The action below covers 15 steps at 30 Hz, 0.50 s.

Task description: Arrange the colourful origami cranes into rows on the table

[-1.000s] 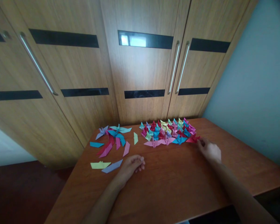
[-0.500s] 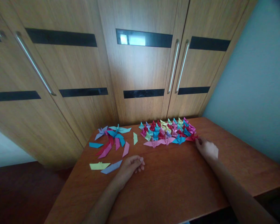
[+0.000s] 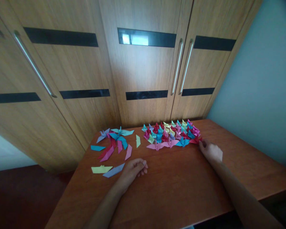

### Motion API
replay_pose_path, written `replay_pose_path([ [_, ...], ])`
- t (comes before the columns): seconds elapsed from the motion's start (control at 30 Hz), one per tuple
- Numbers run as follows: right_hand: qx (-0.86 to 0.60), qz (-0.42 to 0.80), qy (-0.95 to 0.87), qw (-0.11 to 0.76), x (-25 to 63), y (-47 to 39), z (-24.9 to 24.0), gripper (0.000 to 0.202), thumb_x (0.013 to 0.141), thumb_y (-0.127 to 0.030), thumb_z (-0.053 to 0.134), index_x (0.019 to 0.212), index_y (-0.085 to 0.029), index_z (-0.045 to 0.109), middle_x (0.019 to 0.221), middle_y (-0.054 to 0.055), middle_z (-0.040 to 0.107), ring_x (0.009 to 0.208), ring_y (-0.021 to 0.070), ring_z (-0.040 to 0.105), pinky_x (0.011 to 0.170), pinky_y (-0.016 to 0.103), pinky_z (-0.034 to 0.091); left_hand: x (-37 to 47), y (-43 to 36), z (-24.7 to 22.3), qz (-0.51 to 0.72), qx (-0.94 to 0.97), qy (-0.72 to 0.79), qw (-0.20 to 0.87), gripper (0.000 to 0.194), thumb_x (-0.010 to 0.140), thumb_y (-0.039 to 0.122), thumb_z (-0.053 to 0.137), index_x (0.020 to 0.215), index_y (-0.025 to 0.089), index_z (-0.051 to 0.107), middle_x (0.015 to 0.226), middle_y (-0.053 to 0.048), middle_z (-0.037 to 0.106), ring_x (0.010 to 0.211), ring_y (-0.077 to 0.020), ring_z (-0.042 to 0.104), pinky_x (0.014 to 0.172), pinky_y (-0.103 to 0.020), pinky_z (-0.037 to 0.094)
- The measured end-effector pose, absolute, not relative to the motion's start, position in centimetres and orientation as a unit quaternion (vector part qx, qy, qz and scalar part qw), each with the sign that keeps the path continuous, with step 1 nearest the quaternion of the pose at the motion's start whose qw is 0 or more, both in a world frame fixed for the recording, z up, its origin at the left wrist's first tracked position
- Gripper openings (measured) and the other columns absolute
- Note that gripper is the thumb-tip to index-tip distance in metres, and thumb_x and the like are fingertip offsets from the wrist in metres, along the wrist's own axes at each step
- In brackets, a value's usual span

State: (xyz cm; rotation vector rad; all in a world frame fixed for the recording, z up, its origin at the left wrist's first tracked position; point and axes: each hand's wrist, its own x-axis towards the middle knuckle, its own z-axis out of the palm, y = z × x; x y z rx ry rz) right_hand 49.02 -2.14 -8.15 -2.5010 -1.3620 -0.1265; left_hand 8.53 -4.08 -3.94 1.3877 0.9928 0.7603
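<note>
My right hand (image 3: 211, 151) pinches the right wing of a red origami crane (image 3: 194, 140) at the right end of the front row. Beside that crane stand a blue crane (image 3: 183, 142) and two pink cranes, one of them a pink crane (image 3: 156, 146) at the row's left end. Behind them several colourful cranes (image 3: 165, 136) are packed in rows. My left hand (image 3: 135, 169) rests on the table with its fingers curled together; whatever they may hold is hidden. Close to it lie a lavender folded paper strip (image 3: 113, 170) and a yellow folded paper piece (image 3: 101, 169).
A loose pile of folded papers and cranes (image 3: 118, 136) lies at the table's left, with a pink strip (image 3: 128, 152) and a pale yellow piece (image 3: 138, 141) nearby. The wooden table (image 3: 176, 184) meets a wardrobe (image 3: 145, 70) at the back. A wall (image 3: 259, 95) rises on the right.
Almost nothing differs. The view has shifted very slightly, and both hands keep their places, the right one still at the red crane.
</note>
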Motion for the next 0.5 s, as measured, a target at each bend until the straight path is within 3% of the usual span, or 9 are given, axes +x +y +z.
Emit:
replay_pose_path([
  [0.5, -0.875, -0.051, -0.454, 0.162, 49.65, -2.07, -8.54, 0.046, 0.086, -0.052, 0.036, 0.102, -0.022, 0.067, 0.084, 0.014, 0.068, 0.076, 0.027, 0.064, 0.06, 0.032, 0.045, 8.54, -4.27, -3.64, 0.327, 0.595, 0.428, 0.597, 0.037, 0.079, 0.05, 0.055, 0.074, 0.015, 0.061, 0.064, -0.002, 0.061, 0.055, -0.0105, 0.049, 0.051, -0.021, 0.031],
])
